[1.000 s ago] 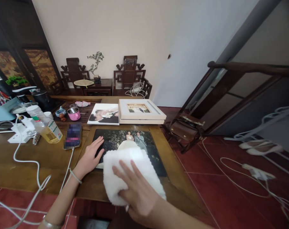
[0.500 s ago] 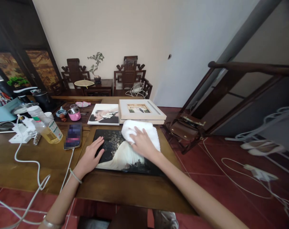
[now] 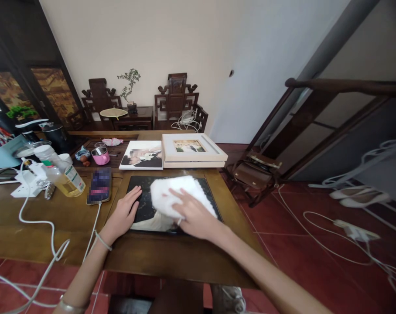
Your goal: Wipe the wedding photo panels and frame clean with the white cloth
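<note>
A dark photo panel (image 3: 141, 218) with a pale gown pictured on it lies flat on the wooden table. My left hand (image 3: 124, 213) rests on its left edge, fingers stretched out and holding nothing. On the panel's surface, my right hand (image 3: 193, 213) has hold of a folded white cloth (image 3: 172, 192) and presses it down with spread fingers. The cloth covers much of the panel's middle and right, hiding part of the picture.
Behind the panel are a smaller photo print (image 3: 142, 156) and stacked pale framed pictures (image 3: 194, 150). To the left lie a phone (image 3: 99, 186) on a cable, a bottle of yellow liquid (image 3: 69, 181), a power strip (image 3: 29, 181) and a pink cup (image 3: 100, 156).
My right hand has slid the white cloth towards me and slightly left over the panel, covering more of the pictured gown. The left hand stays at the panel's left edge.
</note>
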`<state>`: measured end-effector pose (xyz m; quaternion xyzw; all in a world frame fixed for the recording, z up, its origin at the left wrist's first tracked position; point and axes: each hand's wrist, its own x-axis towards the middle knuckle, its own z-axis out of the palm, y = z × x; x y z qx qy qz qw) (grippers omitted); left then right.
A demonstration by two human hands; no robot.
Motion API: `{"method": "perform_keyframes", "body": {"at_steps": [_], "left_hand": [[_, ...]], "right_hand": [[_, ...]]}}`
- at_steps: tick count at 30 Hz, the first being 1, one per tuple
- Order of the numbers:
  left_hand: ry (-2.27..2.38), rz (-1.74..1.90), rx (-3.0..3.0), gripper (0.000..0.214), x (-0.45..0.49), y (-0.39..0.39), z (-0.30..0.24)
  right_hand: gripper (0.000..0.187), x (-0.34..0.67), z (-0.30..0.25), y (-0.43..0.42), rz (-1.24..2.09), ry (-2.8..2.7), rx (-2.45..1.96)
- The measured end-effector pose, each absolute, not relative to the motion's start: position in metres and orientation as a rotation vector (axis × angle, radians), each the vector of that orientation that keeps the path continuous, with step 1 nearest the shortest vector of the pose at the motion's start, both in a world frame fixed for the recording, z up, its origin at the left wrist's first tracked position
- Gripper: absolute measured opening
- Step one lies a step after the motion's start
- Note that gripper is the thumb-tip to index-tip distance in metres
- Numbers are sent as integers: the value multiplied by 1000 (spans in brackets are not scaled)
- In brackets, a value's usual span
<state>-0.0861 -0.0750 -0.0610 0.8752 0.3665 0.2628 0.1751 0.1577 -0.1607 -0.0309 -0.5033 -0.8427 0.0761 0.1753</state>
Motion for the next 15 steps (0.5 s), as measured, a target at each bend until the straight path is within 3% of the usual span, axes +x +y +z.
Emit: {"method": "perform_keyframes", "body": {"at_steps": [4,9,15], "left_hand": [[1025,747,2481,41,-86,-75,-60],[1016,757,2486,41,-86,-74,-62],[1027,741,2488,42,-86,-73,-63]], "right_hand": [[25,189,-37,-135,-5,-2230,-1726],[25,184,-42,-140,-95,-2159,-1794],[29,147,-43,-165,99,-2525,-1178]]}}
